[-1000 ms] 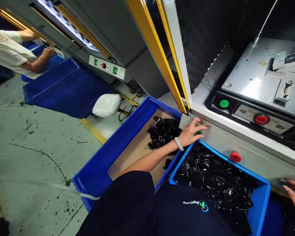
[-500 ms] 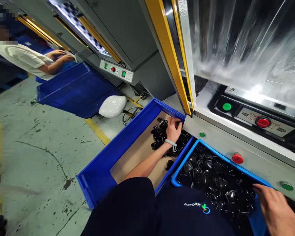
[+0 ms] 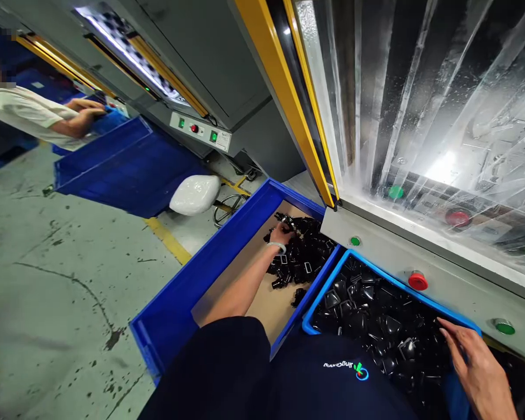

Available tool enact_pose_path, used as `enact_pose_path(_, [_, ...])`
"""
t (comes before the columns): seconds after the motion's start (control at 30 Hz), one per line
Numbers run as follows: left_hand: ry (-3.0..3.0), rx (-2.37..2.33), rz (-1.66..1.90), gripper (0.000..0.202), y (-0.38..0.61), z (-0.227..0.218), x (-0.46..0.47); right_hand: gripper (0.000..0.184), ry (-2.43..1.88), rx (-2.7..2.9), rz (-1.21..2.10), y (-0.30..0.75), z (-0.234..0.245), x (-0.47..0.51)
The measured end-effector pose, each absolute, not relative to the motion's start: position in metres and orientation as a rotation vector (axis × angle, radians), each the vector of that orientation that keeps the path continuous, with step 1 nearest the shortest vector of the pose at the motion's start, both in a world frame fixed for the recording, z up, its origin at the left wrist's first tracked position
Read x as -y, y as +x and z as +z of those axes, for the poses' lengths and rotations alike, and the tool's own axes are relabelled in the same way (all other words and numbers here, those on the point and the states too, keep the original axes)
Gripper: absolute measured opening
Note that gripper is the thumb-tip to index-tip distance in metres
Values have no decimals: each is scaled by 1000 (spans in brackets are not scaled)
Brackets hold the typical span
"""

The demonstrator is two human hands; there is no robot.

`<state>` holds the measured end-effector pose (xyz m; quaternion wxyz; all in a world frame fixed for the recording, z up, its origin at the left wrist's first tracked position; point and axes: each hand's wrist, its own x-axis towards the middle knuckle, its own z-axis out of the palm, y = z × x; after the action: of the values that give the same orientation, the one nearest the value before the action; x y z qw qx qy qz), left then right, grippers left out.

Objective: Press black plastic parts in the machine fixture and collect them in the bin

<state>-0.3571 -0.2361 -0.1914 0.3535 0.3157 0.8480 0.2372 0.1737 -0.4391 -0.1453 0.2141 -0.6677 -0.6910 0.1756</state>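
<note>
My left hand (image 3: 282,234), with a pale bracelet at the wrist, reaches into a long dark-blue box (image 3: 210,259). Its partly hidden fingers are curled round black plastic parts at the far side of a pile (image 3: 295,262). Some of these parts have square, light-edged openings. My right hand (image 3: 481,356) hovers at the right end of a lighter blue crate (image 3: 328,286), thumb and forefinger apart, with nothing visible between them. Glossy black plastic pieces (image 3: 389,326) fill this crate.
Behind the crate stands a machine with a clear, streaked door (image 3: 402,87), a yellow post (image 3: 289,99), a red button (image 3: 417,280) and green buttons (image 3: 504,326). A wrapped stool seat (image 3: 195,195) and a large blue bin (image 3: 126,163) are left. A co-worker (image 3: 30,111) is beyond.
My left hand has moved left across the pile and its fingers have sunk among the parts. My right hand has shifted slightly left. The clear door now covers the machine's inner buttons.
</note>
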Motion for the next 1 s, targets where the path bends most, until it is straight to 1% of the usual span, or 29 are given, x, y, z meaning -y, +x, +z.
enact_pose_path(0.1, [697,-2018,793,17,-356,-169,247,43,-1957,1771,612,169,-126,435])
enact_pose_path(0.2, [653,-1763,973,21,-328,-147,262,39,-1882,1669,766,149,-99,419])
enact_pose_path(0.3, [610,-1310,1115,26,-274,-128,275,34,-1749,1583,830,117,-69,394])
enact_pose_path(0.37, [618,-1047,1074,31,-233,-114,282,33,-1688,1523,864,95,-52,376])
enact_pose_path(0.47, [745,-863,923,33,-180,-90,287,30,-1589,1479,905,75,-37,355])
enact_pose_path(0.63, [1032,-758,794,32,-138,-66,285,24,-1549,1524,912,79,-27,340])
enact_pose_path(0.8, [1195,-750,755,33,-114,-64,278,22,-1614,1539,907,97,-25,335])
enact_pose_path(0.93, [1391,-737,858,42,-94,-64,265,18,-1607,1575,802,107,-25,323])
enact_pose_path(1.0, [1523,-754,939,35,-85,-61,251,17,-1592,1595,750,111,-21,312])
